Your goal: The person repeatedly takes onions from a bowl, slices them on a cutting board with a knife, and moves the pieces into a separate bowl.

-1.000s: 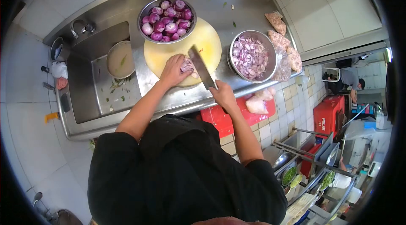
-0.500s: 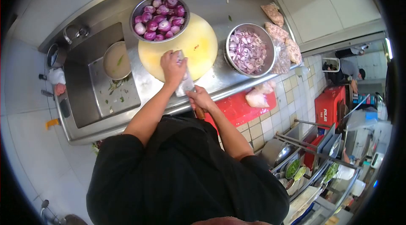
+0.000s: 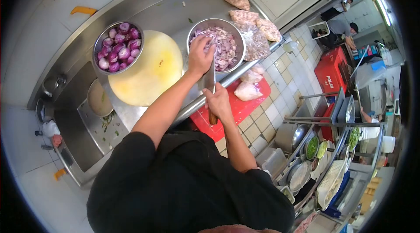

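My right hand [image 3: 218,101] grips a cleaver [image 3: 210,77] near where its wooden handle meets the blade. The broad blade points away from me, its tip at the near-left rim of a metal bowl [image 3: 238,58]. Sliced purple onions [image 3: 227,45] fill much of that bowl. Over the bowl's left side, beside the blade, is my left hand [image 3: 201,55], fingers stretched and thumb apart; its palm side is hidden. Left of my hands lies a round, yellowish cutting board [image 3: 148,79] with stains. A perforated metal bowl [image 3: 117,72] of whole peeled purple onions [image 3: 118,48] rests at its far-left edge.
Bags of pale chopped food [image 3: 245,17] lie beyond the sliced-onion bowl. The sink [image 3: 72,130] at left holds a bowl of cloudy liquid [image 3: 99,99]. Below the counter edge is a red board [image 3: 256,108] with wrapped pale pieces [image 3: 248,90]. Shelving stands right; people work farther back.
Both hands and the cleaver have moved right, from the cutting board to the sliced-onion bowl. The camera view has turned right. The blade has left the board.
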The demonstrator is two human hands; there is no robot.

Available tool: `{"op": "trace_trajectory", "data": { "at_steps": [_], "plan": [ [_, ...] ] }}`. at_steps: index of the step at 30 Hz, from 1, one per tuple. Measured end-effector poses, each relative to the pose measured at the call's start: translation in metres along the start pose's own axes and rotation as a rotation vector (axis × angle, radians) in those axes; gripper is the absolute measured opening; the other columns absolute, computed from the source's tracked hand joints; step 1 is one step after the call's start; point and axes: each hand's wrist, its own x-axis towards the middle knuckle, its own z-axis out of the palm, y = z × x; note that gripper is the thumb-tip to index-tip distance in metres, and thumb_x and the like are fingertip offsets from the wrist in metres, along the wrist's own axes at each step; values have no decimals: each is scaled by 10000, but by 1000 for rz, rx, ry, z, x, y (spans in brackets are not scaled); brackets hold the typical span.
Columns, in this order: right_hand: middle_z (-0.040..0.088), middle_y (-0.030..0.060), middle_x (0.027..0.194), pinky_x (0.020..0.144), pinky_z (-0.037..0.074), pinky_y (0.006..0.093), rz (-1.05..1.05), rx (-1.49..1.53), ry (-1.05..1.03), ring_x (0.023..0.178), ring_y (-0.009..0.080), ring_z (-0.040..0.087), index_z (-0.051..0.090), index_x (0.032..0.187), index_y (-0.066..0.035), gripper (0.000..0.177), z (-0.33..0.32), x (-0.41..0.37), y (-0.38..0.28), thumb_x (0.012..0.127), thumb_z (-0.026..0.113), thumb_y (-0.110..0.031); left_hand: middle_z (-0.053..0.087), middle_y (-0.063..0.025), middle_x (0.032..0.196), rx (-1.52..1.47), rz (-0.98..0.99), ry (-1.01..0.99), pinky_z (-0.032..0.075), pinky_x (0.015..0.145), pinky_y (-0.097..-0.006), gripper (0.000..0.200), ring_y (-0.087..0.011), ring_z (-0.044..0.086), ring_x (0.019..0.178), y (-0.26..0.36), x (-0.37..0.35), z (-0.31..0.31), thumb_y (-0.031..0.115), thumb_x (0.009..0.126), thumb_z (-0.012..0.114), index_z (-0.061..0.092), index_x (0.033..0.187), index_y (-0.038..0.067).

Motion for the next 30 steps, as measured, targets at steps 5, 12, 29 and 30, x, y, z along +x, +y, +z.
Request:
{"op": "trace_trajectory", "data": {
  "at_steps": [5, 12, 29, 30],
  "plan": [
    [604, 48, 652, 473, 478, 316, -56, 20, 163, 488, 137, 584, 636, 1051, 30, 202, -37, 4, 11, 967, 678, -148, 709, -160, 1120, 221, 7, -64, 506, 988, -485, 214, -390, 647, 1090, -56, 24, 71, 214, 922, 726, 741, 1046, 40],
    [649, 103, 668, 530, 502, 353, -72, 12, 209, 544, 175, 635, 691, 1067, 16, 255, -52, -22, 35, 974, 692, -221, 671, -184, 895, 112, -90, -106, 511, 776, -475, 242, -397, 644, 853, -57, 57, 5, 240, 937, 737, 708, 869, 10],
    [698, 352, 959, 840, 515, 609, -246, -673, -226, 956, 544, 672, 632, 1048, 60, 389, 58, 13, 31, 1036, 588, -326, 728, -147, 1025, 435, -187, -11, 554, 889, -430, 214, -330, 697, 993, -57, 5, -311, 102, 873, 749, 717, 1069, 22],
    [697, 359, 982, 859, 508, 623, -238, -686, -223, 989, 559, 658, 631, 1056, 59, 388, 59, 12, 29, 1037, 578, -325, 730, -153, 1042, 544, -195, 29, 554, 908, -451, 260, -348, 696, 1017, -58, 16, -321, 114, 861, 756, 713, 1102, 29]
  ]
}}
